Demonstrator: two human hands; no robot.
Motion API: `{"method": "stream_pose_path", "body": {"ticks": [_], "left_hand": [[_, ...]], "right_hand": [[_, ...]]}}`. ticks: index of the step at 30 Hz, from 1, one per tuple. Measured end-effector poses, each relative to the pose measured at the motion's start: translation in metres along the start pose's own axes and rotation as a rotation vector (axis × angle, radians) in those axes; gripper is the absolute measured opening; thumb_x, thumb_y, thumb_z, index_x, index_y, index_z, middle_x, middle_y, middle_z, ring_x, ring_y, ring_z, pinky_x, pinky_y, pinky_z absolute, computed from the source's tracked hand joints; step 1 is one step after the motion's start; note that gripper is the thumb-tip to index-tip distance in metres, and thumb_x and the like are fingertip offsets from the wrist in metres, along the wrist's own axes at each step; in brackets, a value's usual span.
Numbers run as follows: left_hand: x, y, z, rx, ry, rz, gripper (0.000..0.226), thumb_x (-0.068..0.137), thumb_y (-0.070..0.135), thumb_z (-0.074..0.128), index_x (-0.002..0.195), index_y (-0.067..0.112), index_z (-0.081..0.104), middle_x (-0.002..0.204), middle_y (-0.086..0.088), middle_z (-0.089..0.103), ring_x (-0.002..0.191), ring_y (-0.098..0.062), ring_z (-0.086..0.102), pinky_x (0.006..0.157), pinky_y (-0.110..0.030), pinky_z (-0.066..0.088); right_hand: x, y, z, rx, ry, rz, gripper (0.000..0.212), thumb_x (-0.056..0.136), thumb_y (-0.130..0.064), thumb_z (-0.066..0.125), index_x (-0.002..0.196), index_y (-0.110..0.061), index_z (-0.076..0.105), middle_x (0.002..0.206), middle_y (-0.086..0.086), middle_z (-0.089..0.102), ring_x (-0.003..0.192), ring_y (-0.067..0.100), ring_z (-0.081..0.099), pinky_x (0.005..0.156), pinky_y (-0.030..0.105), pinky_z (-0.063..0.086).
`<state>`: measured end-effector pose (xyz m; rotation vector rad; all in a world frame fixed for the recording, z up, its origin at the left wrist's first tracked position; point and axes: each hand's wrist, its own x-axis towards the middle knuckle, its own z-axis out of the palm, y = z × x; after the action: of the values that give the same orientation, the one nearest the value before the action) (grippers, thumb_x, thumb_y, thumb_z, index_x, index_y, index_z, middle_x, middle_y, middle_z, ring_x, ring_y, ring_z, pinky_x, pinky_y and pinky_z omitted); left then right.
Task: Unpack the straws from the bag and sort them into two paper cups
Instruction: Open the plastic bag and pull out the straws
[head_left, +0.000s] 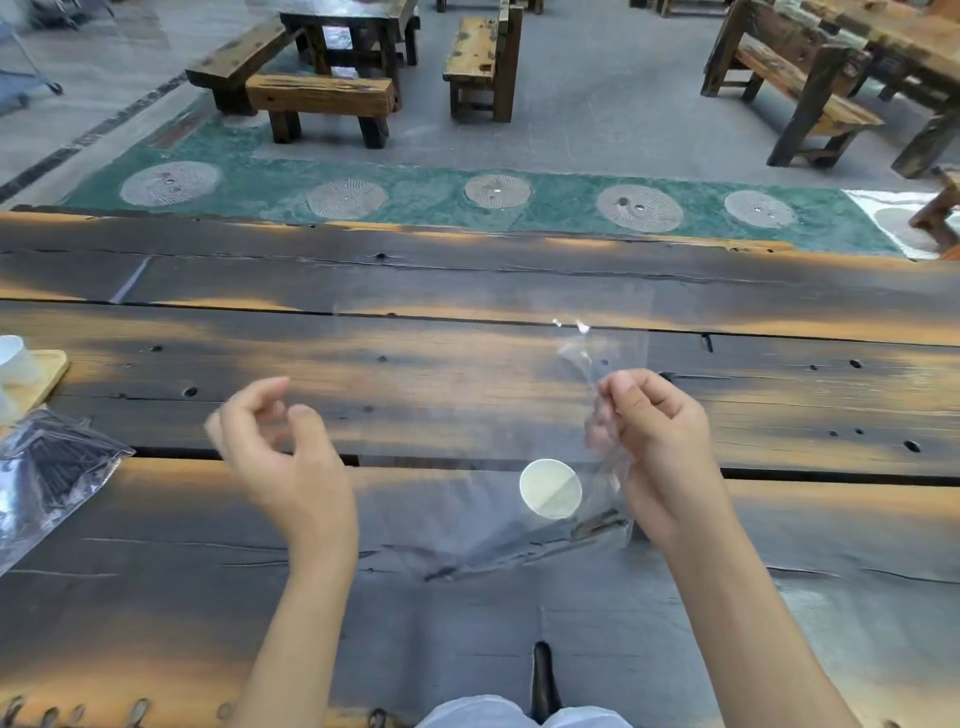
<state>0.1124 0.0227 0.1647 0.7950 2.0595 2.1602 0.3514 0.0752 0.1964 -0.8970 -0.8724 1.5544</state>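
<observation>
A large clear plastic bag (467, 514) with a round white sticker (550, 488) hangs just above the dark wooden table (467, 270). It looks empty. My right hand (660, 447) pinches its crumpled right edge. Left of the bag, my left hand (280, 452) is raised with its fingers curled and apart; it is blurred and nothing shows in it. A second clear bag (47, 478) holding several dark straws lies at the table's left edge. A white cup (13, 358) is partly cut off by the frame at the far left.
The white cup stands on a small wooden tray (44, 374) at the left edge. Long cracks and gaps run across the table planks. Wooden benches (322, 98) and tables stand on the floor beyond the table's far edge.
</observation>
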Motion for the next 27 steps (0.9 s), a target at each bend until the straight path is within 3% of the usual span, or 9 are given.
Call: {"method": "stream_pose_path", "body": {"ticks": [4, 7, 10, 12, 15, 18, 20, 22, 27], "left_hand": [[-0.047, -0.036, 0.018, -0.044, -0.09, -0.386, 0.025, 0.092, 0.013, 0.058, 0.114, 0.021, 0.048, 0.116, -0.009, 0.05, 0.098, -0.017, 0.05, 0.087, -0.03, 0.043], [-0.09, -0.05, 0.033, -0.072, -0.263, -0.821, 0.039, 0.094, 0.033, 0.063, 0.126, 0.02, 0.045, 0.129, -0.006, 0.051, 0.109, -0.02, 0.053, 0.096, -0.037, 0.044], [-0.112, -0.046, 0.05, -0.4, -0.447, -1.284, 0.05, 0.091, 0.047, 0.061, 0.129, 0.019, 0.046, 0.127, -0.014, 0.057, 0.108, -0.027, 0.061, 0.104, -0.048, 0.045], [-0.115, -0.045, 0.058, -0.672, -0.547, -1.444, 0.054, 0.089, 0.053, 0.057, 0.127, 0.015, 0.05, 0.128, -0.021, 0.06, 0.109, -0.033, 0.063, 0.104, -0.05, 0.045], [-0.106, -0.051, 0.061, -0.868, -0.638, -1.397, 0.041, 0.09, 0.046, 0.059, 0.113, 0.012, 0.064, 0.117, -0.017, 0.066, 0.098, -0.032, 0.066, 0.09, -0.049, 0.052], [-0.093, -0.062, 0.054, -0.92, -0.678, -1.335, 0.023, 0.085, 0.027, 0.065, 0.104, 0.015, 0.069, 0.097, -0.006, 0.076, 0.079, -0.022, 0.073, 0.089, -0.046, 0.054], [-0.081, -0.066, 0.047, -0.947, -0.697, -1.284, 0.032, 0.073, 0.018, 0.079, 0.103, 0.015, 0.069, 0.094, -0.005, 0.077, 0.08, -0.018, 0.075, 0.076, -0.036, 0.06], [-0.071, -0.072, 0.043, -0.926, -0.752, -1.196, 0.045, 0.059, 0.011, 0.091, 0.1, 0.013, 0.071, 0.094, -0.007, 0.077, 0.082, -0.019, 0.074, 0.075, -0.033, 0.061], [-0.045, -0.07, 0.026, -0.832, -0.84, -0.969, 0.023, 0.076, -0.001, 0.07, 0.098, 0.007, 0.069, 0.097, -0.015, 0.075, 0.081, -0.022, 0.073, 0.075, -0.033, 0.06]], "right_hand": [[0.005, -0.011, 0.019, 0.209, -0.01, 0.007, 0.013, 0.086, -0.02, 0.06, 0.079, -0.01, 0.06, 0.062, 0.002, 0.053, 0.056, 0.017, 0.05, 0.062, 0.027, 0.048], [0.007, -0.019, 0.027, 0.325, -0.023, -0.019, 0.014, 0.09, -0.023, 0.056, 0.08, -0.013, 0.059, 0.066, -0.001, 0.053, 0.058, 0.015, 0.053, 0.064, 0.028, 0.052], [0.008, -0.024, 0.029, 0.45, -0.029, -0.042, 0.026, 0.099, -0.022, 0.048, 0.078, -0.016, 0.061, 0.066, -0.002, 0.053, 0.058, 0.014, 0.055, 0.063, 0.029, 0.053], [0.007, -0.026, 0.026, 0.492, -0.005, -0.065, 0.026, 0.101, -0.022, 0.047, 0.079, -0.016, 0.061, 0.066, -0.002, 0.052, 0.059, 0.014, 0.055, 0.065, 0.029, 0.053], [0.003, -0.027, 0.012, 0.442, 0.062, -0.113, 0.014, 0.095, -0.023, 0.053, 0.085, -0.016, 0.06, 0.07, -0.002, 0.055, 0.064, 0.014, 0.057, 0.071, 0.029, 0.053], [0.0, -0.024, -0.013, 0.286, 0.147, -0.179, 0.004, 0.09, -0.017, 0.059, 0.087, -0.016, 0.06, 0.074, 0.0, 0.057, 0.067, 0.016, 0.055, 0.072, 0.03, 0.049], [-0.002, -0.021, -0.029, 0.196, 0.18, -0.205, 0.008, 0.09, -0.009, 0.059, 0.09, -0.015, 0.063, 0.077, 0.004, 0.055, 0.067, 0.017, 0.052, 0.072, 0.031, 0.046], [-0.004, -0.019, -0.043, 0.12, 0.185, -0.214, 0.016, 0.09, -0.002, 0.057, 0.094, -0.015, 0.064, 0.075, 0.005, 0.051, 0.064, 0.017, 0.051, 0.069, 0.029, 0.048], [-0.011, -0.018, -0.064, -0.001, 0.207, -0.207, 0.017, 0.083, 0.006, 0.059, 0.089, -0.009, 0.067, 0.073, 0.005, 0.06, 0.061, 0.019, 0.051, 0.063, 0.029, 0.042]]}}
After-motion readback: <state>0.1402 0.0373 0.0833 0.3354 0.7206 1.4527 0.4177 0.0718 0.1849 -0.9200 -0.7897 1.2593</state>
